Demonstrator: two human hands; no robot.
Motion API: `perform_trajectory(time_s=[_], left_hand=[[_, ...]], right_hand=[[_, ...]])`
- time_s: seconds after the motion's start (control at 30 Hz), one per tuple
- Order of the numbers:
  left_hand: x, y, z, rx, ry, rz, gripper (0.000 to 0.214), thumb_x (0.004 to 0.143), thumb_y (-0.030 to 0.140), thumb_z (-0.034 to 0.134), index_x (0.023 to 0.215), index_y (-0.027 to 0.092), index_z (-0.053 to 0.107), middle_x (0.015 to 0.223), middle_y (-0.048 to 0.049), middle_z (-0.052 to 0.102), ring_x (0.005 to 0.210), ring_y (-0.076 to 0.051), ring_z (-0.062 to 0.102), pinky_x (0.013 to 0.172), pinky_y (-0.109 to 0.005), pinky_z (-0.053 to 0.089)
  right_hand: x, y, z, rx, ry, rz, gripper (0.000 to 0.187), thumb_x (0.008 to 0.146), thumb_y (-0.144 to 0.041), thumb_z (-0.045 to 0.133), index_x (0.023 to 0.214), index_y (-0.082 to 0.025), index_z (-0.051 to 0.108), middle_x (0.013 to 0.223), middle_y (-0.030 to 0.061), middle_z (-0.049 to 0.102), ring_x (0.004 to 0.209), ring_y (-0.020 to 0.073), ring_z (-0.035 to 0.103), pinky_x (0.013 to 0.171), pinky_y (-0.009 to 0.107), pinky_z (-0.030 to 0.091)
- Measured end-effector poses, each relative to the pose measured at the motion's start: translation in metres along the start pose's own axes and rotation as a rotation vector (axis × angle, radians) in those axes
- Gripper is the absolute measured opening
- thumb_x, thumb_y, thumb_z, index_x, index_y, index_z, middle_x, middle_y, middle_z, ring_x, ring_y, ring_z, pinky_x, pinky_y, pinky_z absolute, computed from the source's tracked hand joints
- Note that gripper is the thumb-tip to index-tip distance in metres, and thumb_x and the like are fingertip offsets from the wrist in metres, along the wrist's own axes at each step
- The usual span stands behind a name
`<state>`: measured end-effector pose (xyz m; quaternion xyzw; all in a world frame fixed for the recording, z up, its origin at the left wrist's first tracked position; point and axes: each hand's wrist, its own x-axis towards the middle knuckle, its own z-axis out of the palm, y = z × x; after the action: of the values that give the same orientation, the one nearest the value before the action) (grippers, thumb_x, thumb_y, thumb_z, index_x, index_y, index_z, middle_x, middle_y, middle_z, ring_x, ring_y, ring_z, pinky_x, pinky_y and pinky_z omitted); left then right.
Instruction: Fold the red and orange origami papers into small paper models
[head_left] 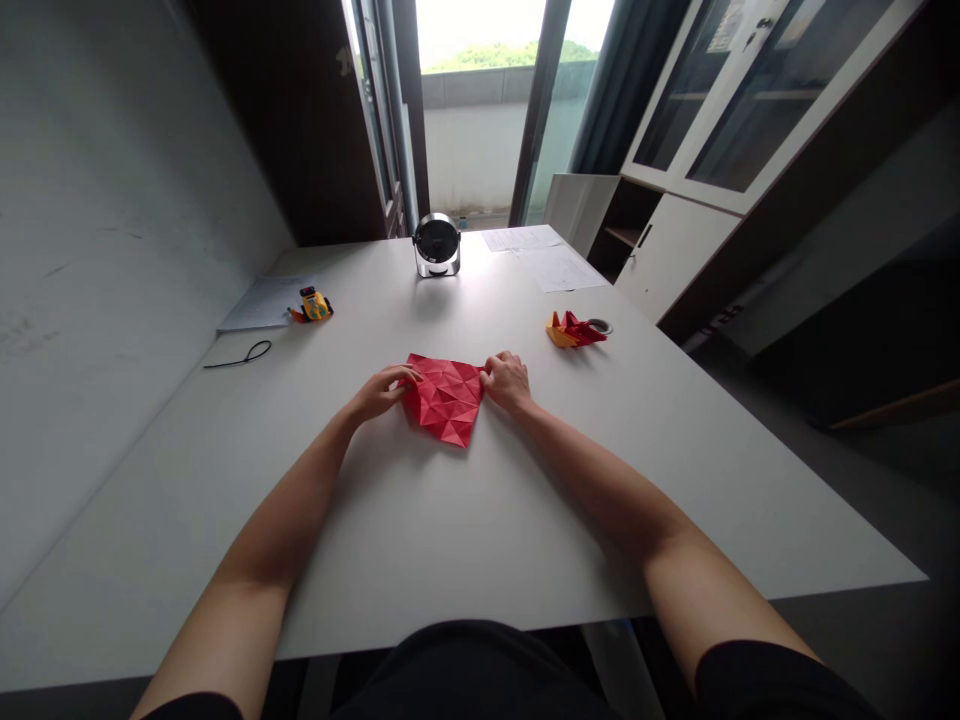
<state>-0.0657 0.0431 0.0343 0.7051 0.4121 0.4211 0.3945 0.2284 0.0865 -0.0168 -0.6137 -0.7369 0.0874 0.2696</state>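
Two-handed, grasping creased red paper [446, 400] between fingertips of left hand [384, 390] and right hand [508, 381]; seemingly shaping folds, next probably needing careful pinching

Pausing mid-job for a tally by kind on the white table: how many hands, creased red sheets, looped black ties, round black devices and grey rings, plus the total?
Left hand and right hand: 2
Creased red sheet: 1
Looped black tie: 1
Round black device: 1
Grey ring: 1
Total: 6
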Motion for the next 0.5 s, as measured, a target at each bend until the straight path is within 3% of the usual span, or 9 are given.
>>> perform_trajectory(time_s=[0.13,0.3,0.5], left_hand=[[-0.003,0.005,-0.017,-0.182,0.037,-0.148,0.017,0.072,0.021,0.055,0.060,0.020,0.068,0.069,-0.0085,0.067,0.099,-0.030,0.066,0.091,-0.041,0.050],[-0.004,0.006,-0.029,-0.197,0.123,-0.131,0.017,0.072,0.019,0.053,0.062,0.019,0.066,0.061,-0.0057,0.062,0.076,-0.024,0.065,0.077,-0.035,0.052],[0.002,0.023,-0.040,-0.117,0.304,-0.042,0.009,0.079,0.024,0.057,0.080,0.019,0.065,0.069,-0.0021,0.062,0.064,-0.016,0.057,0.066,-0.029,0.048]], right_hand=[[0.000,-0.001,0.000,0.001,-0.001,0.010,0.015,0.090,-0.031,0.057,0.082,-0.021,0.065,0.107,0.0117,0.061,0.103,0.0281,0.050,0.089,0.041,0.039],[0.000,-0.004,0.000,0.086,-0.016,-0.016,0.015,0.092,-0.031,0.055,0.084,-0.021,0.064,0.103,0.0094,0.064,0.100,0.0258,0.054,0.089,0.038,0.040],[-0.010,-0.024,-0.007,0.340,0.013,-0.285,0.017,0.095,-0.034,0.053,0.096,-0.021,0.064,0.101,0.0084,0.067,0.097,0.0234,0.060,0.088,0.037,0.046]])
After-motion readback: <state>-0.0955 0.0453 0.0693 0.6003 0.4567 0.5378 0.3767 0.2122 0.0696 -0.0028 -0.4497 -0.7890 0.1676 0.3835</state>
